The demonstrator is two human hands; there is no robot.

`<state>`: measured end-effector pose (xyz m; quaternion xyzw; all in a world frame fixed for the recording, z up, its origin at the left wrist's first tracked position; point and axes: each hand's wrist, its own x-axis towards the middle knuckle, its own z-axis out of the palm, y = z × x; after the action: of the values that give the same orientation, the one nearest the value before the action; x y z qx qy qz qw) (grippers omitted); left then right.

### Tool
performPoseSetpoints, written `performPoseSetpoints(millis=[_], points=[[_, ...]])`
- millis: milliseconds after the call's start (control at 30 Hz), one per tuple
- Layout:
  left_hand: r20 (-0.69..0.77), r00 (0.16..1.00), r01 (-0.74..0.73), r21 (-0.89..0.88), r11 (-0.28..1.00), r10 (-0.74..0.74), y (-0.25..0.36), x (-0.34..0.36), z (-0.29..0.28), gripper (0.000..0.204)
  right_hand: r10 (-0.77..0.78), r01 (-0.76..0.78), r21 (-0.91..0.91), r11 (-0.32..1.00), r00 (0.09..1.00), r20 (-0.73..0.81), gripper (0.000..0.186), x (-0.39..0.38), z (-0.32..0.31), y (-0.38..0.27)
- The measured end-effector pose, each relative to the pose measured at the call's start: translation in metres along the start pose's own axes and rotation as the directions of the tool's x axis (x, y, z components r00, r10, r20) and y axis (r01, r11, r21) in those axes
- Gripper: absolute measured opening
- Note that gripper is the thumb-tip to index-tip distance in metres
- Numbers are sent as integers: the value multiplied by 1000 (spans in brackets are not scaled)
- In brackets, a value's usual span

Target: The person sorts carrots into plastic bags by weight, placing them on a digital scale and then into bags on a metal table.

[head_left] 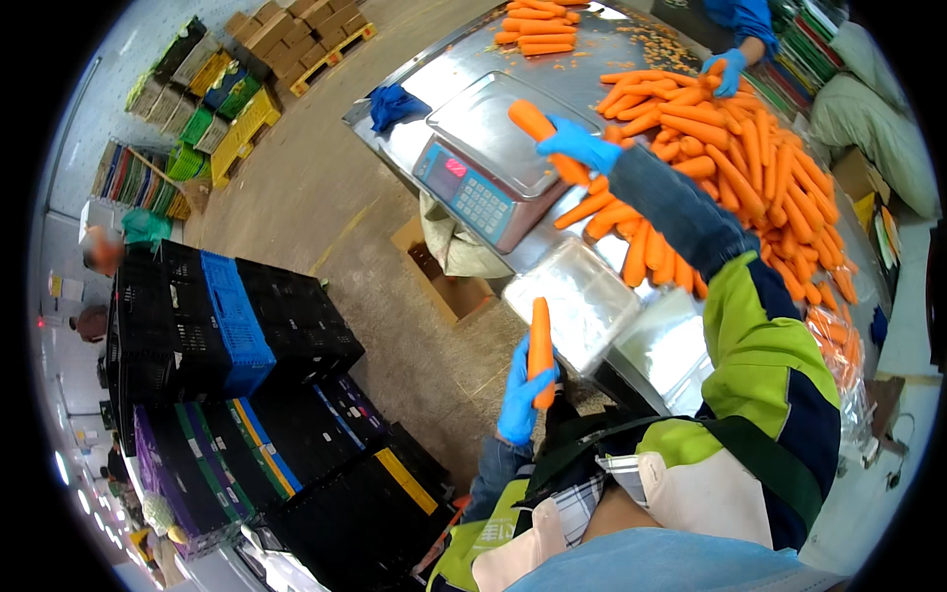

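Note:
My right hand (582,146), in a blue glove, grips a thick carrot (533,120) over the near edge of a digital scale's steel pan (508,113). Below the pan are the scale's keypad and lit display (464,190). Also gloved in blue, my left hand (519,400) is closed on another carrot (541,345), which points upward in front of my body. Close to it lies a stack of clear plastic trays (575,301) at the table's near edge. To the right of my right hand spreads a big heap of carrots (750,168), partly covered by my forearm.
Another person's gloved hand (728,71) touches the heap's far side. A small carrot stack (538,28) and a blue cloth (397,107) lie on the steel table (434,74). Left stand stacked black crates (306,326); an open cardboard box (444,286) sits on the floor.

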<state>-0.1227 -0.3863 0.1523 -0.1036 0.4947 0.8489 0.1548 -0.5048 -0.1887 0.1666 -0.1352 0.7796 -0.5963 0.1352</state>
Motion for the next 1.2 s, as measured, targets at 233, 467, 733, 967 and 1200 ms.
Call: performPoseSetpoints(millis=[233, 467, 733, 967, 1200], points=[[270, 814, -539, 681, 496, 515, 3, 50, 121, 74, 194, -249, 762, 597, 967, 164, 60, -278, 33, -30], [637, 711, -702, 663, 258, 297, -53, -13, 201, 67, 303, -60, 963, 262, 953, -23, 68, -453, 13, 41], [439, 896, -73, 296, 952, -67, -103, 2, 290, 7, 191, 3, 939, 345, 979, -74, 78, -584, -17, 22], [179, 979, -21, 580, 814, -102, -152, 50, 169, 24, 472, -74, 750, 657, 816, -334, 72, -710, -56, 58], [610, 792, -610, 790, -61, -6, -173, -48, 227, 38, 452, -346, 293, 891, 626, -636, 74, -769, -54, 108]])
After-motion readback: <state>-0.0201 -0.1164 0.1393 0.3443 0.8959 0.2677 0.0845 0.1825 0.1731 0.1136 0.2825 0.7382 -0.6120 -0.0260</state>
